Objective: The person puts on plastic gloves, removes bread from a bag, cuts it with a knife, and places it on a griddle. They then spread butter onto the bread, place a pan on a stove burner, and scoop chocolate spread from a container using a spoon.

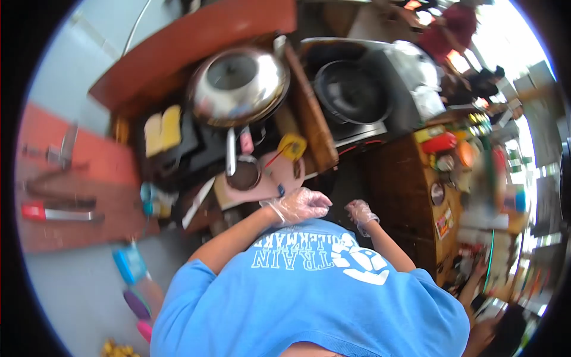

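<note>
Both hands wear clear plastic gloves, held in front of my blue shirt. My left hand (301, 205) is open, its fingers loosely bent with nothing visible in them. It is nearest the front edge of a pink board (275, 177). On that board stands a small round dish of something brown (244, 174), beside a yellow container (292, 146). My right hand (361, 214) hangs apart from it, fingers curled inward, with no object showing. Beyond the board, a shiny domed lid (241, 83) covers a pan on the stove. A long-bladed knife (198, 203) lies left of the board.
A black wok (353, 92) sits on another burner. Two pale yellow slabs (162, 130) lie left of the lidded pan. Metal tools and a red-handled item (56, 212) lie on the reddish surface at left. A wooden counter (398, 196) is on the right. Other people (455, 30) are behind it.
</note>
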